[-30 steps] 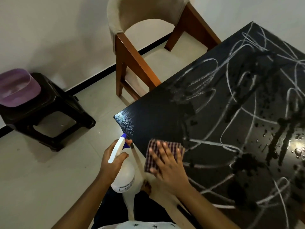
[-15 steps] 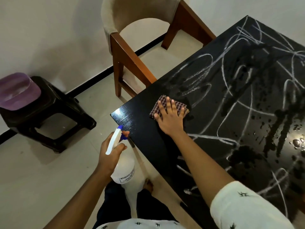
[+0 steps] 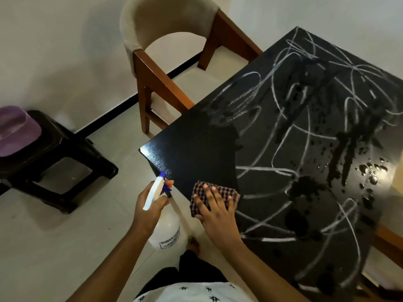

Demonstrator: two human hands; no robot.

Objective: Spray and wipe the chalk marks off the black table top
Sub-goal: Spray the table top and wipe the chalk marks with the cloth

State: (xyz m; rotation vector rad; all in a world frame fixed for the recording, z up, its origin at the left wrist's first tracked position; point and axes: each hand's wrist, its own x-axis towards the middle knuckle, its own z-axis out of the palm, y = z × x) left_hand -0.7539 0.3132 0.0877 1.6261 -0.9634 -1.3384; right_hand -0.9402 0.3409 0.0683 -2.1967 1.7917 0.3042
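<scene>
The black table top (image 3: 196, 149) fills the right of the head view. White chalk marks (image 3: 283, 131) scrawl across most of it, with wet dark streaks and drops among them; its near left corner is wiped clean. My right hand (image 3: 216, 212) presses a checked cloth (image 3: 226, 191) flat on the table's near edge with straight fingers. My left hand (image 3: 150, 208) grips the neck of a white spray bottle (image 3: 165, 232) with a blue nozzle, held off the table beside the corner.
A wooden chair (image 3: 161, 83) with a beige back stands at the table's far left side. A black stool (image 3: 56, 153) carrying a purple basin (image 3: 15, 131) stands on the floor at left. My bare foot (image 3: 193, 243) is under the table edge.
My right hand pushed the cloth away along the left edge, then pulled it back to the near edge, leaving the corner strip clean. The left hand with the bottle stayed put.
</scene>
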